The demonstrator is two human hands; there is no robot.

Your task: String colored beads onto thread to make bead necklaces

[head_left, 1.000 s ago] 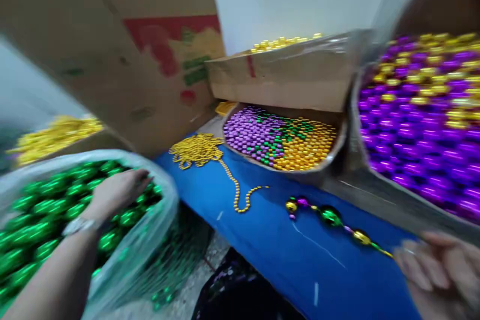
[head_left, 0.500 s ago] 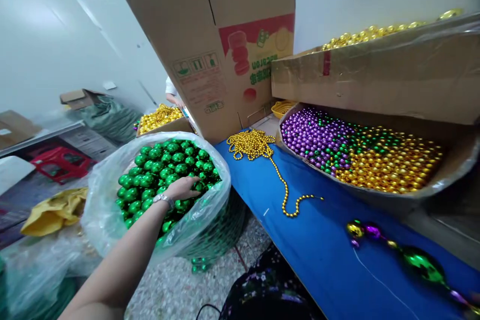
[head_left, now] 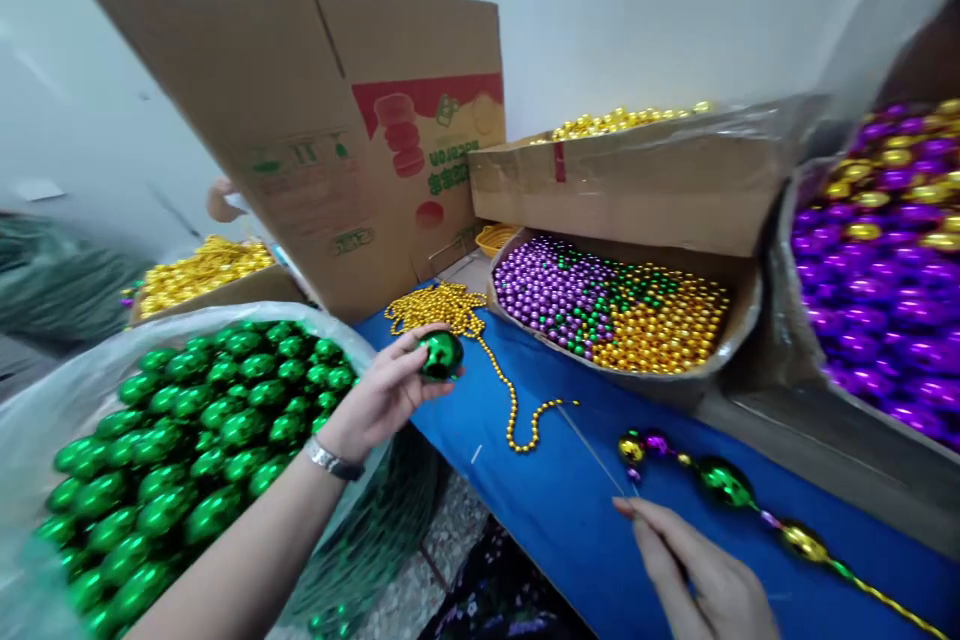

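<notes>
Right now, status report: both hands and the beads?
Left hand: holding green bead. Right hand: pinching thin strand. Gold bead chain on table between hands.

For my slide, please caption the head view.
Left hand holds a shiny green rounded bead; right hand pinches a thin pale thread over a blue tabletop.

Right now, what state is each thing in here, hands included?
Left hand: holding one green bead
Green bead: held, clear of the bag
Right hand: pinching a thin strand
Thin strand: nearly straight
Plastic bag: open, filled with green beads
Gold chain: heaped, one end trailing
Mixed-colour string: lying on the blue table
Low carton: open, holding small beads
Printed cardboard: standing upright
</notes>
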